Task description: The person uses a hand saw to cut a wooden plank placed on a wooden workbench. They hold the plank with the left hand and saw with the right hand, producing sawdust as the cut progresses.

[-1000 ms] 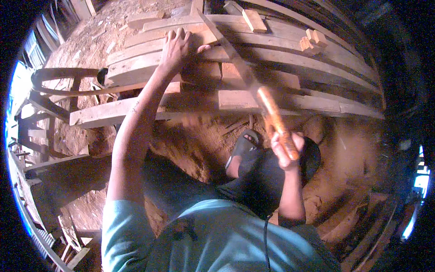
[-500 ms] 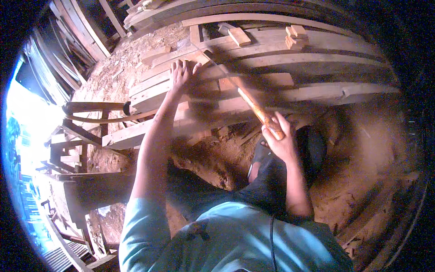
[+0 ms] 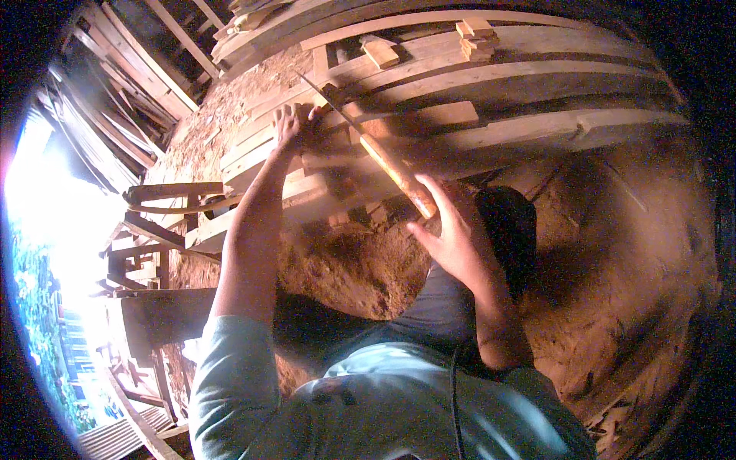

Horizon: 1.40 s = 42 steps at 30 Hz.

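Note:
My right hand (image 3: pixel 460 238) is loosely closed around the butt of a straight wooden handle, with the thumb on its near side. The handle belongs to a saw (image 3: pixel 387 159) whose long, narrow dark blade (image 3: pixel 337 107) runs away to the upper left, across small wood pieces on the timbers. My left hand (image 3: pixel 289 125) lies palm down with spread fingers on the light-coloured wood just left of the blade, thumb pointing toward it. The teeth of the blade and what lies beneath the left palm cannot be made out.
Long timber beams (image 3: pixel 537 80) run left to right ahead of me. On them lie a wood block (image 3: pixel 380 54) and a small stack of cut blocks (image 3: pixel 476 40). A wooden frame (image 3: pixel 172 192) stands at left. Sawdust and chips cover the ground (image 3: pixel 345 268).
The saw and my right hand have moved forward and to the left. My left hand stays on the wood. The whole view has shifted slightly.

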### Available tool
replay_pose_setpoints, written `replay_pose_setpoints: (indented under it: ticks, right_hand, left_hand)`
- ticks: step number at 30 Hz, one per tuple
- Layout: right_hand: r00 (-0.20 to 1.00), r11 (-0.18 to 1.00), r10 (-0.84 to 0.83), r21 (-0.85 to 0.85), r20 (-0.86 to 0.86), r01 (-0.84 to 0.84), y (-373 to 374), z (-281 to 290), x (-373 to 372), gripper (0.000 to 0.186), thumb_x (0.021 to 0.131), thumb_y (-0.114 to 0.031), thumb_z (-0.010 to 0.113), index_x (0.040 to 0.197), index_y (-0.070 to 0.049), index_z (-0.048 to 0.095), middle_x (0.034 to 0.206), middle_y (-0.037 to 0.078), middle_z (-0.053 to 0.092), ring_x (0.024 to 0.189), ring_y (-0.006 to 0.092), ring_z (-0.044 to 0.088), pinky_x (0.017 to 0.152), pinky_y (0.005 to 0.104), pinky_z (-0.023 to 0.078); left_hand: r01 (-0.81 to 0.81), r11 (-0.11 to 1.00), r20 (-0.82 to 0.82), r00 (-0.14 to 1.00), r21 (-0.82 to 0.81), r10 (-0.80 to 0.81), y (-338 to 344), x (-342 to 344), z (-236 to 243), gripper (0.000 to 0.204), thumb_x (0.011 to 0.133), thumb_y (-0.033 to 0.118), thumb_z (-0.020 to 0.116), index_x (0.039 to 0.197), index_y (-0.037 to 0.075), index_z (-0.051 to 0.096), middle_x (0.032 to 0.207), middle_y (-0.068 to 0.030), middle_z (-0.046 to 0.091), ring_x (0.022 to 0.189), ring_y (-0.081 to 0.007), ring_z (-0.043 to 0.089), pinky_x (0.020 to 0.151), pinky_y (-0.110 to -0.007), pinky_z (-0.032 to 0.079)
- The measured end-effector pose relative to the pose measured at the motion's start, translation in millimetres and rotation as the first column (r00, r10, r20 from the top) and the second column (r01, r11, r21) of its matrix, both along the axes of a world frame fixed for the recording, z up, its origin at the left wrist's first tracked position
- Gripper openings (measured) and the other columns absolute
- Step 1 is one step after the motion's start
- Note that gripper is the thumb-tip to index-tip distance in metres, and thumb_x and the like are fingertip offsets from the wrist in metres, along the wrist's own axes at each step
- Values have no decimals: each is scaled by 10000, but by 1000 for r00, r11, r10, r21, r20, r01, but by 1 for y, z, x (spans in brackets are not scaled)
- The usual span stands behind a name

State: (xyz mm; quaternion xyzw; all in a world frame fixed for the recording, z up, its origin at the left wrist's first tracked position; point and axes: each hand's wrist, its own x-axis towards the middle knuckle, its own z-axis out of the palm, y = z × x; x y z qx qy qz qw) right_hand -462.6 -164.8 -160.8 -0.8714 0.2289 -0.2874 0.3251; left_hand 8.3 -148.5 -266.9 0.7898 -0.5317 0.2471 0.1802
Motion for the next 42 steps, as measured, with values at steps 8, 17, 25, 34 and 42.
replay_pose_setpoints:
  ticks: [8,17,25,34,42]
  right_hand:
    - [755,837,497,-5,427,-548,-27,116,-50,610,813,-172,809,1356,-32,567,1410,187,555,1340,368,517,1119,454,375]
    - [293,-31,658,413,694,-910,-5,148,3,421,863,-200,773,1227,-56,619,1300,179,608,1245,337,568,994,415,386]
    - [304,-258,551,505,777,-824,0,161,57,265,907,-224,741,1112,-76,664,1203,172,655,1161,309,613,883,380,396]
    - [377,-396,415,537,828,-745,2,162,122,155,956,-252,705,983,-100,715,1093,164,707,1065,277,663,759,341,408]
    - [458,-351,348,567,818,-746,-6,164,138,184,979,-268,691,898,-112,745,1007,154,737,987,257,694,676,320,420]
  left_hand:
    - [-110,994,-47,993,15,111,10,-8,21,605,1007,627,491,1185,73,657,1213,-217,640,1184,-425,536,1044,-552,359]
    - [-159,986,91,984,40,155,17,22,-3,343,994,446,617,1210,184,666,1158,-158,618,1108,-403,540,947,-540,434]
    - [-3,1000,62,998,30,1,46,19,-7,257,966,321,678,1108,106,675,1051,-104,652,1065,-344,554,947,-503,422]
    - [-133,989,-148,979,58,140,68,-10,24,615,965,548,628,1108,-50,606,1140,-254,569,1124,-451,522,922,-586,456]
    - [-155,988,-101,982,29,157,62,-23,35,625,964,538,625,1118,-68,615,1131,-260,573,1115,-452,523,913,-579,454]
